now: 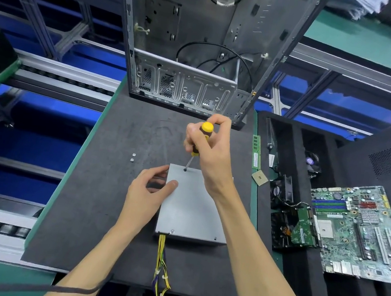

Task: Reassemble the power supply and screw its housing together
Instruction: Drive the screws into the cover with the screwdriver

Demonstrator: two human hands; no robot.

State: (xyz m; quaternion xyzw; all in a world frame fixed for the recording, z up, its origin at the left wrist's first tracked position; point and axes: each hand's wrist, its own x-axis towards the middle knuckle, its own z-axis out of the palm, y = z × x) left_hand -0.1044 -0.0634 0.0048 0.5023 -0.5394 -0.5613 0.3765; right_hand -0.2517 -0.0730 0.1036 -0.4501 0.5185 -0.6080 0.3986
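The grey metal power supply [189, 206] lies flat on the dark mat, its yellow cable bundle [161, 267] trailing toward me. My right hand [208, 149] grips a yellow-and-black screwdriver [200, 139], held nearly upright with its tip in a screw hole [185, 169] near the housing's far left corner. My left hand [147, 191] holds the housing's left edge, thumb on the lid and fingers curled down the side. Two loose screws [133, 157] lie on the mat to the left. Another screw [172, 231] sits in the near edge of the lid.
An open computer case [202, 49] stands behind the mat. To the right, a black foam tray [297, 273] holds a motherboard [365, 232], a fan, a RAM stick [256, 153] and a CPU chip [259, 178]. Conveyor rails [50, 74] run along the left.
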